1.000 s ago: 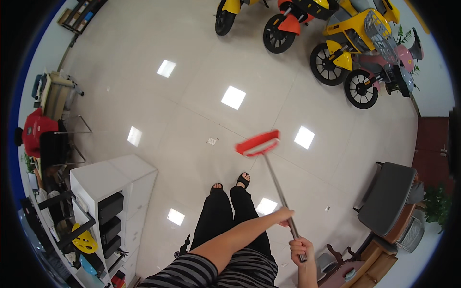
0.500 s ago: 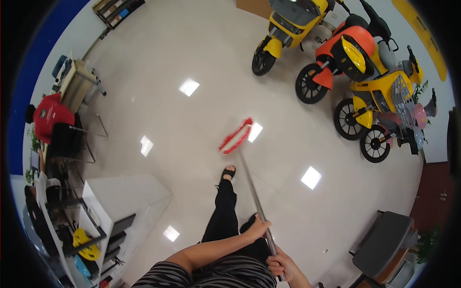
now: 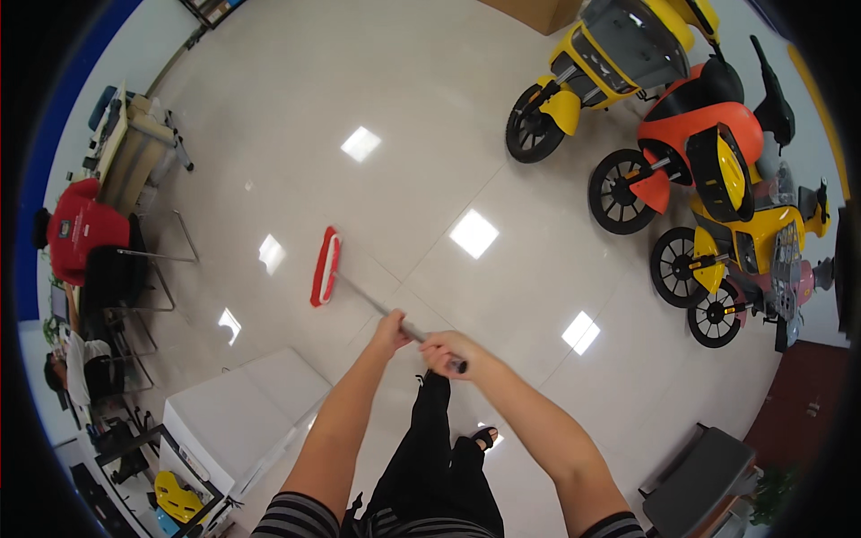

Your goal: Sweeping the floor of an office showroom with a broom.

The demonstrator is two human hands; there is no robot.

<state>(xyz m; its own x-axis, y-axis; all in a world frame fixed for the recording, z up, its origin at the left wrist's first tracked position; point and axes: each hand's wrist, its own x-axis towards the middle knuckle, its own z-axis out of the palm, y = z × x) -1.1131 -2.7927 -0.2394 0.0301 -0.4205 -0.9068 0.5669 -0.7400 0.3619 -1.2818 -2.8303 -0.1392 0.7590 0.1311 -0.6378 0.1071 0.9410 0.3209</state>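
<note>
Both arms extended, left fingers curled ahead — right fingers curled just behind

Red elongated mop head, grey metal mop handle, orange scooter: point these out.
Red mop head (image 3: 323, 267): head view, middle of its red side.
Grey mop handle (image 3: 413, 332): head view, bare middle of the shaft.
Orange scooter (image 3: 731, 119): head view, orange body panel.

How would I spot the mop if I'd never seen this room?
Find the pale tiled floor, then the left hand and right hand gripping a grey pole near the picture's middle. Follow it up and left to the mop head; unlike the red shirt near the left edge, it's a long, narrow red bar with a whitish strip.
</note>
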